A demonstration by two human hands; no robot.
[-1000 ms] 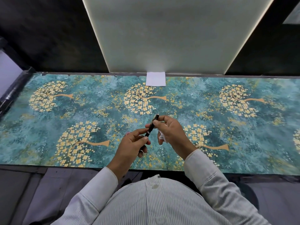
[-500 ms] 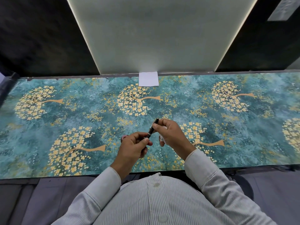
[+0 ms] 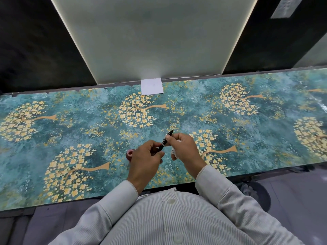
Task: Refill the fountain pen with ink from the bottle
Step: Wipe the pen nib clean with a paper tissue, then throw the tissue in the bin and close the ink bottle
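Observation:
A slim black fountain pen [image 3: 166, 140] with gold bands is held slanted above the table, its far end pointing up and away. My left hand [image 3: 145, 160] pinches its near end; my right hand [image 3: 184, 147] grips the upper part with thumb and forefinger. A bit of white tissue [image 3: 174, 152] shows under the right hand's curled fingers. A small pink-red round object [image 3: 129, 155] stands on the table just left of my left hand, mostly hidden by it; whether it is the ink bottle I cannot tell.
The table [image 3: 70, 135] is covered with a teal sheet printed with golden trees. A white square of paper [image 3: 152, 86] lies at the far edge below a pale wall panel [image 3: 150, 36]. A dark round object [image 3: 256, 193] sits on the floor at the right.
The view has shifted slightly to the right. Both hands stay on the pen in nearly the same pose, and the pink-red object by my left hand shows more.

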